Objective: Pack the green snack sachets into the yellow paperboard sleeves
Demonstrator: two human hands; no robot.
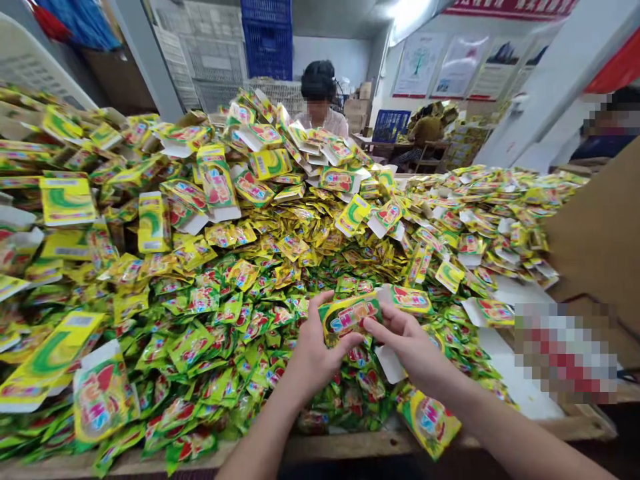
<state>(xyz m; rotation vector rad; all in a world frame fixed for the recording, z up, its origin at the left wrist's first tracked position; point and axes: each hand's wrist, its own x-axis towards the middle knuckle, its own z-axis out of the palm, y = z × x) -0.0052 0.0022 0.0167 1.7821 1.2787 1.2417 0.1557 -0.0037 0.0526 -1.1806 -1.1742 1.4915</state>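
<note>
Carton (349, 320): below and right of frame centre.
Left hand (320, 343): wrapped round its left end.
Right hand (407, 333): pinching its right end.
Carton step: two-handed handling, my read.
Carton grip: next move calls for light pressure, I'd say; thin card may crease.
Table (575, 427): wooden edge, lower right; green sachets (193, 350) heaped lower left.
Room: blue crates (267, 43), person (320, 87) up top.

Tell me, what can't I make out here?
All in the head view:
Back of the small box in the left hand and right hand: hidden by its front.
Tabletop under the green packets: covered by them.
Pixelated item: blurred.
Cardboard: cut off by the right edge.
Poster print: too small.
</note>
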